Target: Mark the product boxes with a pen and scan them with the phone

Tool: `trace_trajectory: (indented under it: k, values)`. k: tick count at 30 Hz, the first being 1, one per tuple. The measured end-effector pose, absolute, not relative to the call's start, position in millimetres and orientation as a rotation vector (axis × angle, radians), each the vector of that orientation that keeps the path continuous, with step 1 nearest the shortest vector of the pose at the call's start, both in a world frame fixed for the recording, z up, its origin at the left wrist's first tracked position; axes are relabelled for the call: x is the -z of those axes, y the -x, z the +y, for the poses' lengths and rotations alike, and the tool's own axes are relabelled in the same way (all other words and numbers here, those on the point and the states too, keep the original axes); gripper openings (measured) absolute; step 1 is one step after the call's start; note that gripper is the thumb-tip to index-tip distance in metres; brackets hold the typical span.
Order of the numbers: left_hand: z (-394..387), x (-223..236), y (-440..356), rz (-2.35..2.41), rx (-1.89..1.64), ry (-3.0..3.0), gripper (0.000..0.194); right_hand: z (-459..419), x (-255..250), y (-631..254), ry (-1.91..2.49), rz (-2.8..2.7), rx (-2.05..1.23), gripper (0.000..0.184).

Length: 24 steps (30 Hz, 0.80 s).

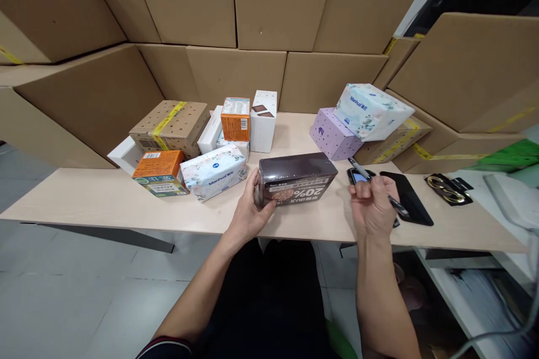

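Left hand (pixel 249 213) gripping the left end of a dark brown "20%" box (pixel 298 182), print upside down, fingers round the end and thumb on the printed side; right hand (pixel 373 210) closed around a black marker pen (pixel 398 205), apart from the box. Box sits at the front middle of the wooden table (pixel 303 224); can't tell if its base fully touches. Left of it: blue-floral Manhua tissue pack (pixel 214 173), then an orange-and-green box (pixel 159 171), with a yellow-taped dotted carton (pixel 170 123) behind. Further back, an orange box (pixel 236 120) beside an upright white box (pixel 264 126). Back right: second Manhua pack (pixel 370 112) resting partly on a purple box (pixel 336 134). Phone (pixel 360 176) partly behind the right hand, flat black item (pixel 415 201) just beside.
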<state>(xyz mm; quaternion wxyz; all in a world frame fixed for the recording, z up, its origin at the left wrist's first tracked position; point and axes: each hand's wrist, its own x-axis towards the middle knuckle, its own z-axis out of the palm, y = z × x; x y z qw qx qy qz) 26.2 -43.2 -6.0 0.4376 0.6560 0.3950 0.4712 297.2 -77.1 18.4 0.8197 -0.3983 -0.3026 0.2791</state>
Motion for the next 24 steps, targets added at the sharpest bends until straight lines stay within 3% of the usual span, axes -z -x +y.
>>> trace_trajectory:
  k: [4,7,12,17,24]
  values:
    - [-43,5,-26,0.998,-1.110,-1.660,0.089,-81,-20,-296,0.846,-0.576,-0.577,0.023]
    - [-42,5,-27,1.003,-1.132,-1.627,0.089,-82,-23,-287,0.815,-0.578,-0.593,0.030]
    - [-42,5,-28,0.958,-1.148,-1.575,0.081,-82,-44,-258,0.847,-0.798,-0.431,0.021]
    - [-42,10,-27,0.935,-1.198,-1.589,0.074,-88,-72,-236,0.876,-0.974,-0.345,0.002]
    - [-42,14,-27,0.830,-1.235,-1.610,0.068,-98,-68,-225,1.039,-1.282,-0.383,0.014]
